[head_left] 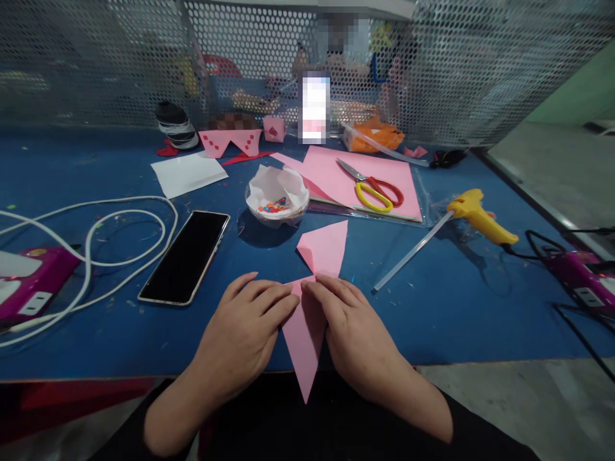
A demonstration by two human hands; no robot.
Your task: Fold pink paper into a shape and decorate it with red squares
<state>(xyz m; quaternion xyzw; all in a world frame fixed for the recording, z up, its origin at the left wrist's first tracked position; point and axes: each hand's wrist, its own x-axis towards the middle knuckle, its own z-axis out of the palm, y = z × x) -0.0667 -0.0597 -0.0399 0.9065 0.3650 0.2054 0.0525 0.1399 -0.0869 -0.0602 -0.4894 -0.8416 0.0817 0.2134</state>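
Note:
A folded sheet of pink paper point(305, 333) lies at the table's front edge, its pointed end reaching over the edge toward me. Its far part fans out above my fingers, with a folded flap on the left side. My left hand point(250, 320) presses its fingertips on the paper's left edge near the narrow middle. On the other side, my right hand point(358, 320) has its fingers closed on the paper at the same fold. Both thumbs are mostly hidden. Beyond the paper stands a bowl point(277, 218) lined with white paper, holding small colourful bits.
Red-and-yellow scissors point(377, 192) rest on pink sheets point(317, 166). A yellow glue gun point(480, 218) with a long glue stick point(413, 253) lies right. Left are a black phone point(187, 256), a white cable point(89, 256) and a purple power strip point(38, 282). A perforated metal screen point(250, 38) closes the back.

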